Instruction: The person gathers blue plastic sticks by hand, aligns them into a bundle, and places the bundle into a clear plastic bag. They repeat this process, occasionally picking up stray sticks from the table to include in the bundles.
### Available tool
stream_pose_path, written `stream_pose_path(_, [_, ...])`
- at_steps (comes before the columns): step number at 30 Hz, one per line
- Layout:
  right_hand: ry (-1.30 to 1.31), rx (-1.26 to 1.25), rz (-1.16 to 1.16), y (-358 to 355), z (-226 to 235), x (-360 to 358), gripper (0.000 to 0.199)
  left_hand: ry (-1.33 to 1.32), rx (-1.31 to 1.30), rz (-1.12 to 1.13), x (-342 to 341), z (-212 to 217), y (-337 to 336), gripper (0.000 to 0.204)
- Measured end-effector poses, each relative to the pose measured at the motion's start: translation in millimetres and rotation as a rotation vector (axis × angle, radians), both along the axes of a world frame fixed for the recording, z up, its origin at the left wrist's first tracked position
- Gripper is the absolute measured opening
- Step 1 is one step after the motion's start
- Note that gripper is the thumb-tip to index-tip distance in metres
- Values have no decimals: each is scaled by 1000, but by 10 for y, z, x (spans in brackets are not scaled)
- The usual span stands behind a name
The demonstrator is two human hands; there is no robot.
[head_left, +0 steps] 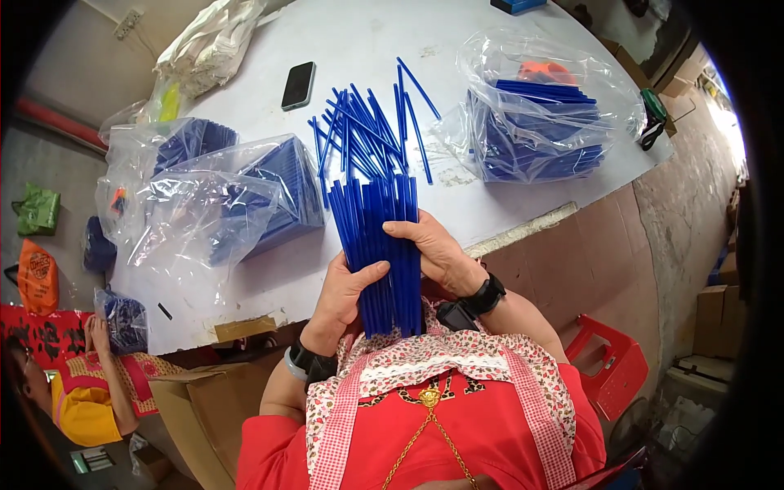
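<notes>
A thick bundle of blue plastic sticks, like straws (pixel 380 245), lies between my two hands at the table's near edge. My left hand (pixel 341 292) grips the bundle low on its left side, thumb across the front. My right hand (pixel 433 249) holds it higher on the right side, thumb also in front. The fingers behind the bundle are hidden. The sticks run lengthwise, their far ends slightly uneven. Just beyond them, loose blue straws (pixel 359 135) lie scattered at various angles on the white table (pixel 371 41).
Clear bags of blue straws stand at the left (pixel 278 188) and right (pixel 539 131). A phone (pixel 299 86) lies farther back. Another person (pixel 98 384) handles a bagged bundle (pixel 122 322) at lower left. A cardboard box (pixel 204 416) and a red plastic stool (pixel 608 367) flank me.
</notes>
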State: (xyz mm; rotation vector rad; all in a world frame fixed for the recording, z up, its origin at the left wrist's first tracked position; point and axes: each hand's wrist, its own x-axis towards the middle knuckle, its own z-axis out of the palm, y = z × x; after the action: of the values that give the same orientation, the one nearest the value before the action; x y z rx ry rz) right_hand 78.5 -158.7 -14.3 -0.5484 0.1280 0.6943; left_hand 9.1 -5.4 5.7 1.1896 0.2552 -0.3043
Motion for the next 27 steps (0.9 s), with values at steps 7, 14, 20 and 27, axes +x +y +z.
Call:
stream_pose_path(7, [76,98,17,-54,-206,50,31,125,-110,-28,6,38,162,38])
stream_pose_path(14, [144,80,13,-83,-165,37,26,168,-149,-13,-1,70,191,36])
stream_pose_path(20, [186,91,27,-98,-187,33,26,186,-145,13,3,-17,254,38])
stream_pose_path(27, [194,98,26,-111,-172,19,26,226,-248,-25,16,9,302,36])
